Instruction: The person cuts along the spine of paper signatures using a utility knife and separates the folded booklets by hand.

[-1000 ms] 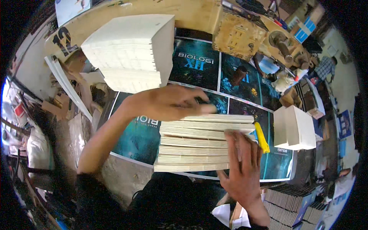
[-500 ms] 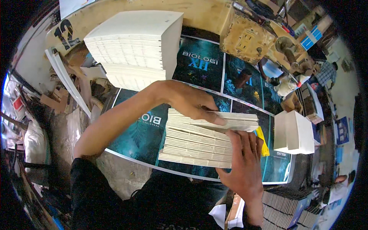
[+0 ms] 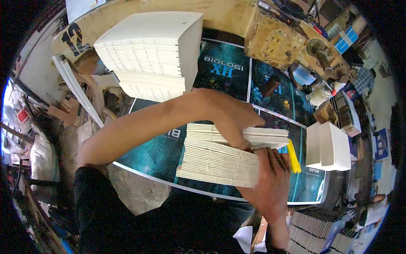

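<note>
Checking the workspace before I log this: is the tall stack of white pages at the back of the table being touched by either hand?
No, the tall stack stands apart at the back, while both the left hand and right hand rest on the nearer bundle.

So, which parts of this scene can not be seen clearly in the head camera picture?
- Right end of the stack of cream paper bundles: covered by the left hand and right hand.
- Yellow tool: mostly hidden behind the right hand; its kind is unclear.
- Printed blue sheets: largely under the stack and forearm.
- Grey booklets: cut off by the dark fisheye rim.
- Clutter at the top right: too small to identify.
</note>
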Available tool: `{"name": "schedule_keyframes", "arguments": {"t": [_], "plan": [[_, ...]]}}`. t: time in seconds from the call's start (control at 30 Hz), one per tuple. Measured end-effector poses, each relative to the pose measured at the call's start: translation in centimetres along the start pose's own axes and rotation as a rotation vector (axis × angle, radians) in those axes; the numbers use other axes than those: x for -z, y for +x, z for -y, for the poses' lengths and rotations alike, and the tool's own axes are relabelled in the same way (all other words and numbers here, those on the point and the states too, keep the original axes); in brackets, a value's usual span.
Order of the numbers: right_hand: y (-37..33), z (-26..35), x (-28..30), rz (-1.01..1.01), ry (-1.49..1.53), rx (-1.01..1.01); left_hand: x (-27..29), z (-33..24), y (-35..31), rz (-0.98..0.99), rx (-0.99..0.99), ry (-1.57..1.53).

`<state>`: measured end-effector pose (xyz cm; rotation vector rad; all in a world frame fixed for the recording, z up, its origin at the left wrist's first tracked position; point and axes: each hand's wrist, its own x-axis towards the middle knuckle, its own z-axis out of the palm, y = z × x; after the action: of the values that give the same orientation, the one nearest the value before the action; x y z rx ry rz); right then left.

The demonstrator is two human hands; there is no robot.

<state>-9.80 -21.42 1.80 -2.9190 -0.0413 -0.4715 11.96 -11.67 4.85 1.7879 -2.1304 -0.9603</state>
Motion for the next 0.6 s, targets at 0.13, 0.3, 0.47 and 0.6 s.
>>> {"name": "schedule_keyframes", "arguments": {"t": [0.13,0.3,0.47,0.6], "plan": [[0.3,0.2,0.2,0.027,0.046,-0.035,-1.2,2.5,0.5,-0.096,-0.107,-0.005],[-2.5,1.1,1.2,0.129,0.009,-0.027,0.3,6.3,-1.0,-0.179,0.111,0.086],[-2.7,0.7,0.9,-0.027,0.013,0.039,-0.1,2.6,-0.7,-0.012,0.131,-0.253],[-0.6,0.8,1.2,0.009,0.062,0.072,-2.3,4.7,-1.6,0.024,-0.002,-0.589]]}}
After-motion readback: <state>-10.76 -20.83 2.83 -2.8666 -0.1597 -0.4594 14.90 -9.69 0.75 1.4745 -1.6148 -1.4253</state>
